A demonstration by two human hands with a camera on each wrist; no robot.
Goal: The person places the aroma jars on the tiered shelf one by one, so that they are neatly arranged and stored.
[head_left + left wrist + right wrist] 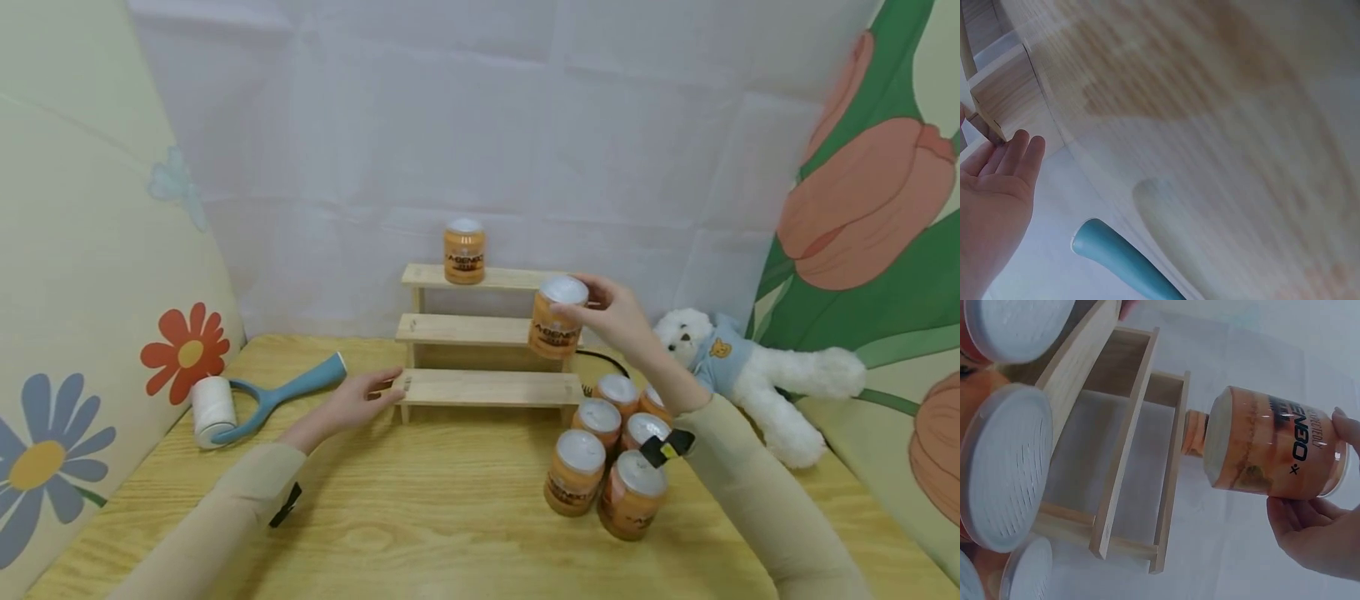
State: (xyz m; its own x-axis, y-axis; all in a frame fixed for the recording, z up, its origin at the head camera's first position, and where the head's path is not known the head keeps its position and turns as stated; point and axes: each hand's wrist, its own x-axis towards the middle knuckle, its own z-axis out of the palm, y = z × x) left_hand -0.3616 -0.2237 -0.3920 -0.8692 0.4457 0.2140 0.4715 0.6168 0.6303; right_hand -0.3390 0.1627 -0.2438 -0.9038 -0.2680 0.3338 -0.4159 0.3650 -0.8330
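My right hand (611, 317) grips an orange can (555, 329) with a pale lid, thumb and fingers round its upper part. The can is upright, in front of the right end of a three-step wooden rack (487, 387). In the right wrist view, the held can (1272, 444) appears sideways, its base apart from the rack. Another orange can (464, 254) stands on the top step, left of its middle. My left hand (363, 398) holds the left end of the lowest step; in the left wrist view its fingers (1016, 153) touch the board's corner, thumb mostly hidden.
Several orange cans (573, 475) stand clustered on the table (375, 533), right of the rack's front. A white teddy bear (750, 375) in a blue shirt lies at right. A blue-handled lint roller (277, 400) lies at left. White cloth (360, 167) hangs behind.
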